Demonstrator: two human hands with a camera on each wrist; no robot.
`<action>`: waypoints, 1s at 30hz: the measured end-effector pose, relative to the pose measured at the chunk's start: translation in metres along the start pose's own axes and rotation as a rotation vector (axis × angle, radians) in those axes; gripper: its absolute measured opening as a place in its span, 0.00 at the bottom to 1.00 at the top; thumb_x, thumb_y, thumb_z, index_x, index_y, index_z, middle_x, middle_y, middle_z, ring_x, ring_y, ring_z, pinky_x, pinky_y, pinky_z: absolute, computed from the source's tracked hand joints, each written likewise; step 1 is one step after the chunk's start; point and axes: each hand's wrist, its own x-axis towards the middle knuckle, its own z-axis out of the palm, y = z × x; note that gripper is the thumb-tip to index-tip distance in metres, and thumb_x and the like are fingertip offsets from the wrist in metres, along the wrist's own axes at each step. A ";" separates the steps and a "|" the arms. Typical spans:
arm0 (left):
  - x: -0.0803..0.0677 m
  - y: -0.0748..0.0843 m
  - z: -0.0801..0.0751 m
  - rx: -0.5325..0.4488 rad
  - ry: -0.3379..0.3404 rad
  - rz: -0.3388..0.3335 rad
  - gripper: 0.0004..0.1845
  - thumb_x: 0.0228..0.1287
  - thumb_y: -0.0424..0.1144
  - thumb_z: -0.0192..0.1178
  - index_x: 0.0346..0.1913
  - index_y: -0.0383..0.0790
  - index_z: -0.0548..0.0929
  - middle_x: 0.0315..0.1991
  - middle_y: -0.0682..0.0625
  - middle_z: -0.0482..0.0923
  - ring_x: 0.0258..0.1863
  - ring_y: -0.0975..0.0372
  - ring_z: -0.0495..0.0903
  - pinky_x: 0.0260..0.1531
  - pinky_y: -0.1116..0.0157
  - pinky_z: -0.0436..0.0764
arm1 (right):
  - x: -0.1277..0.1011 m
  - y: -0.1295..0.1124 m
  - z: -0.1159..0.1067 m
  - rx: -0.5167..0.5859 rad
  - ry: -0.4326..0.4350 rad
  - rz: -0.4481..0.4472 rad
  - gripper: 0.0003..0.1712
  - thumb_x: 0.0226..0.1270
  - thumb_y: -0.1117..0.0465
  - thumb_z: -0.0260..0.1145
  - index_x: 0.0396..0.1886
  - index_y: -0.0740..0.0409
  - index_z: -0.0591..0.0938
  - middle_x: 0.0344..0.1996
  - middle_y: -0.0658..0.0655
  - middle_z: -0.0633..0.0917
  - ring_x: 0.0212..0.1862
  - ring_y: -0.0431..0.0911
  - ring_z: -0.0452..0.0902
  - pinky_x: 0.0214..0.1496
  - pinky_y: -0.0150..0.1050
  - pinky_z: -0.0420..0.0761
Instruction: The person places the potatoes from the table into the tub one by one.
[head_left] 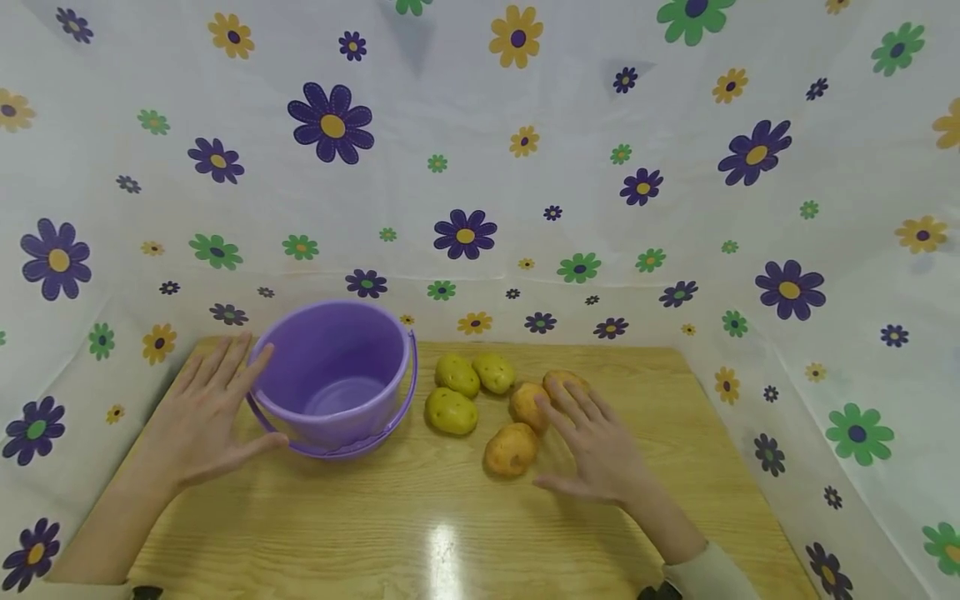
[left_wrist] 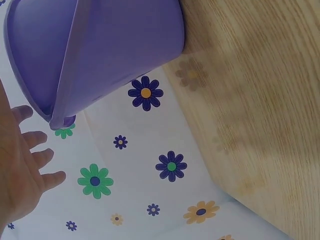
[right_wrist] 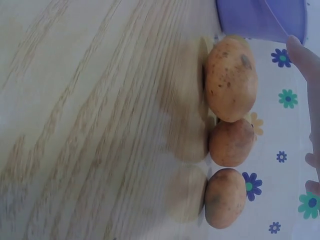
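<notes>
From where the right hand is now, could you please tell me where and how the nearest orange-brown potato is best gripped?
Grip the nearest orange-brown potato across its short middle, coming from above and from the right. It lies flat on the wooden table, apart from the others, with bare wood around it. The open right hand hovers just beside it, so thumb and fingers could likely span it.

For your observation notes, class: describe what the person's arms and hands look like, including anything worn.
Both hands are bare: no gloves, rings or markings show on the left hand or the right hand. The right arm ends in a light cream sleeve; the left forearm is bare. Small dark shapes show at each wrist.
</notes>
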 end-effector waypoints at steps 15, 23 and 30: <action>0.001 -0.013 0.006 -0.017 -0.009 -0.004 0.60 0.62 0.79 0.56 0.86 0.43 0.53 0.86 0.36 0.47 0.87 0.44 0.47 0.87 0.62 0.27 | 0.011 -0.019 0.021 -0.003 -0.112 -0.096 0.65 0.57 0.18 0.65 0.84 0.51 0.62 0.84 0.62 0.62 0.81 0.62 0.64 0.81 0.60 0.69; 0.002 -0.016 0.009 -0.025 -0.017 -0.009 0.60 0.63 0.77 0.57 0.86 0.42 0.53 0.85 0.34 0.50 0.86 0.41 0.51 0.87 0.59 0.29 | 0.015 -0.024 0.033 -0.022 -0.071 -0.157 0.61 0.64 0.15 0.52 0.83 0.52 0.65 0.81 0.63 0.68 0.79 0.60 0.69 0.79 0.59 0.73; 0.004 -0.017 0.012 -0.028 -0.048 -0.038 0.60 0.62 0.75 0.61 0.86 0.44 0.52 0.85 0.33 0.50 0.85 0.39 0.52 0.88 0.53 0.30 | 0.018 -0.023 0.037 -0.034 -0.084 -0.209 0.60 0.65 0.16 0.52 0.83 0.51 0.65 0.81 0.62 0.69 0.79 0.59 0.70 0.78 0.58 0.75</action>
